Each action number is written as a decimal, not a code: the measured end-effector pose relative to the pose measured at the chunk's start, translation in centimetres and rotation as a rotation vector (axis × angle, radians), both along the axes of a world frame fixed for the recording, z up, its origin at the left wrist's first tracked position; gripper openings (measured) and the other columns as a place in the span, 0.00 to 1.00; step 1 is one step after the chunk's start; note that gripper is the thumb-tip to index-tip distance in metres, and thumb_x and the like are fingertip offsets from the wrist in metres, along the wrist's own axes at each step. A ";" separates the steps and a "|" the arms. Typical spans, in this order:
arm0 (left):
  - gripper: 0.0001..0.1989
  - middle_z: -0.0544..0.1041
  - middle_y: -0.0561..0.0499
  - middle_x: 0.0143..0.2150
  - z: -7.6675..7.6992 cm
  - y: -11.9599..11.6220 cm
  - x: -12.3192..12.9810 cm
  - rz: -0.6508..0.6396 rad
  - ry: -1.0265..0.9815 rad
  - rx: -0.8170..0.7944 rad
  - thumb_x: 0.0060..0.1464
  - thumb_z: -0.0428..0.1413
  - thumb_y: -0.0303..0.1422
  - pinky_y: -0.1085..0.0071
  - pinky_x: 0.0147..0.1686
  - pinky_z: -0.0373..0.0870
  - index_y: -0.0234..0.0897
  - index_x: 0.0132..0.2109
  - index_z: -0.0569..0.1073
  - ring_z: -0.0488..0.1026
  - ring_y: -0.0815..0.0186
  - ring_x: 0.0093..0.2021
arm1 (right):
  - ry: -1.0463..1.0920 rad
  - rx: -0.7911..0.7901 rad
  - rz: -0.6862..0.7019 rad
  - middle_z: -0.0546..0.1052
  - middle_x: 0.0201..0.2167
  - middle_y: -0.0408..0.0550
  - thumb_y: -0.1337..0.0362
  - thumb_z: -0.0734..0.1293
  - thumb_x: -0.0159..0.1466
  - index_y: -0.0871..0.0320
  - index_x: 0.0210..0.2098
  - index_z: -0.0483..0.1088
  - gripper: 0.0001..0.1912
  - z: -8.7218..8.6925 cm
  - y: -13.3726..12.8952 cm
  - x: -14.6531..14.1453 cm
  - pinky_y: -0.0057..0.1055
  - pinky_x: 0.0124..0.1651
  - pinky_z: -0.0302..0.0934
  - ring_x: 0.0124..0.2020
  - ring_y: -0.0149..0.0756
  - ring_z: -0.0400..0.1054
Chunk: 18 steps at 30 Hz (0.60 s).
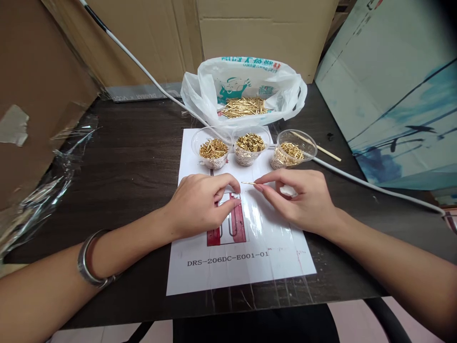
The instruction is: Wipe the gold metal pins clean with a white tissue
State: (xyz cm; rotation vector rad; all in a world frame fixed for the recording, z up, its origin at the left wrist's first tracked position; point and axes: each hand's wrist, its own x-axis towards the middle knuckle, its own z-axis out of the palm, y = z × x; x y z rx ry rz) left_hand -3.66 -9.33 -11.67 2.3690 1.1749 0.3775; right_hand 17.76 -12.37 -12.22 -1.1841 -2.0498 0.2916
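My right hand pinches a thin gold metal pin between thumb and fingertips, its free end pointing left. A small white scrap shows beneath that palm; whether the hand holds it I cannot tell. My left hand is over the printed sheet, thumb and index finger apart with a gap between their tips and nothing visible in it. Just beyond the hands stand three clear plastic cups of small gold pieces: the left cup, the middle cup and the right cup.
Behind the cups, a white plastic bag lies open with many gold pins inside. A wooden stick and a white cable lie at right. Cardboard and a pale printed panel enclose the dark table.
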 end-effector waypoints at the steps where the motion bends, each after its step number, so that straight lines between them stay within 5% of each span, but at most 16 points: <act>1: 0.08 0.59 0.60 0.17 0.0 0.0 0.0 0.005 0.005 0.001 0.51 0.57 0.37 0.75 0.23 0.50 0.41 0.39 0.74 0.57 0.74 0.19 | -0.003 -0.001 0.007 0.78 0.26 0.38 0.68 0.67 0.59 0.56 0.32 0.73 0.02 0.0 0.0 0.0 0.25 0.25 0.59 0.21 0.24 0.66; 11: 0.07 0.58 0.60 0.17 0.0 0.0 -0.1 0.009 -0.005 -0.008 0.54 0.56 0.37 0.74 0.24 0.50 0.41 0.38 0.74 0.57 0.74 0.20 | -0.024 0.063 0.083 0.78 0.28 0.40 0.70 0.68 0.59 0.56 0.34 0.73 0.04 0.7 -0.6 -0.2 0.26 0.28 0.61 0.25 0.27 0.70; 18: 0.07 0.60 0.59 0.17 -0.1 0.0 -0.1 0.005 0.015 -0.009 0.55 0.55 0.38 0.74 0.25 0.50 0.42 0.37 0.75 0.59 0.73 0.21 | -0.129 0.224 -0.065 0.78 0.28 0.42 0.66 0.69 0.59 0.56 0.32 0.75 0.02 6.5 1.0 0.3 0.27 0.27 0.60 0.24 0.27 0.69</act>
